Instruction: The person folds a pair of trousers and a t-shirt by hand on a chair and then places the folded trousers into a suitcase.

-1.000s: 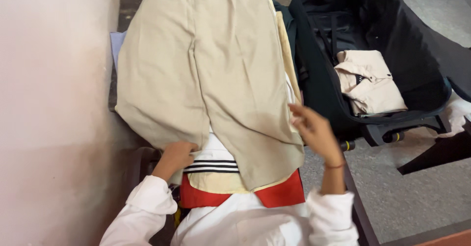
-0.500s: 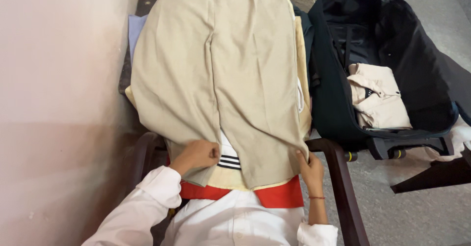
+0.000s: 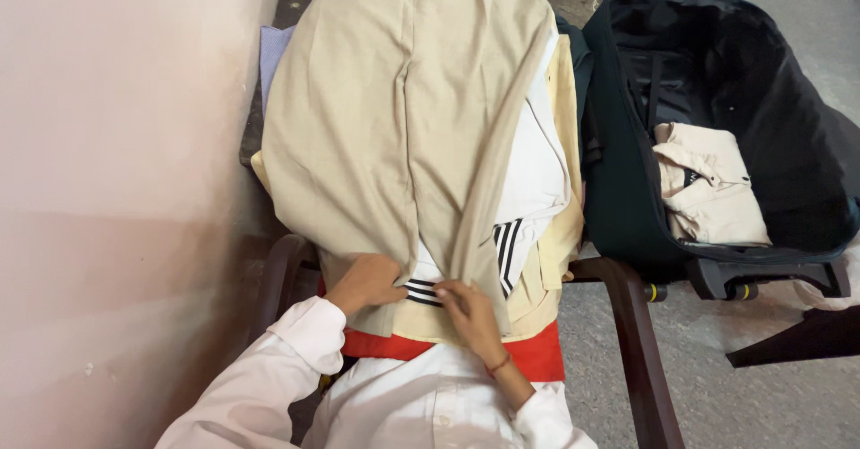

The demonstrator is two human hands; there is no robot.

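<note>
Near the lower middle of the frame, both hands meet at the hem end of a pair of beige trousers (image 3: pixel 394 135) spread lengthwise up the centre. Left hand (image 3: pixel 367 280) pinches the hem of the left leg, fingers closed on the cloth; right hand (image 3: pixel 470 310) grips the hem of the right leg, which is folded inward toward the other leg. Under the trousers lie a white garment with black stripes (image 3: pixel 528 171), a pale yellow one (image 3: pixel 560 234) and a red one (image 3: pixel 537 359). At right, an open dark suitcase (image 3: pixel 627 198) holds a folded cream shirt (image 3: pixel 712 189). A dark chair arm (image 3: pixel 636 350) runs below it.
</note>
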